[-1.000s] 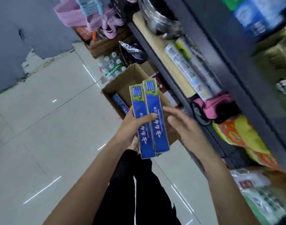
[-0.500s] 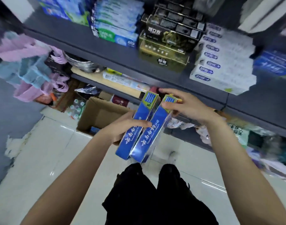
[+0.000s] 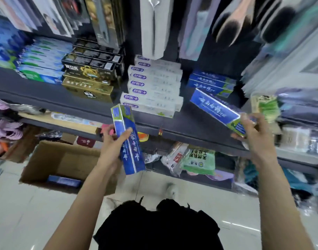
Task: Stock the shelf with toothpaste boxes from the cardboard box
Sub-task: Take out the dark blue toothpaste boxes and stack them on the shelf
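My left hand [image 3: 112, 143] grips a blue toothpaste box [image 3: 127, 139] held nearly upright in front of the dark shelf [image 3: 174, 123]. My right hand [image 3: 252, 130] holds a second blue toothpaste box [image 3: 216, 110] by its green end, its far end pointing at a short stack of matching blue boxes [image 3: 211, 83] on the shelf. The open cardboard box [image 3: 51, 159] stands on the floor at lower left, with one blue toothpaste box [image 3: 64, 180] lying inside.
On the same shelf stand white toothpaste boxes [image 3: 154, 87], black and gold boxes [image 3: 90, 76] and green-blue boxes [image 3: 44, 64]. Brushes and packets hang above. A lower shelf holds bagged goods [image 3: 198, 157]. The tiled floor [image 3: 28, 213] lies in front.
The view has swung up to the shelf. The two boxes, held together before, have been split: my right hand took one and carried it right towards the blue stack.
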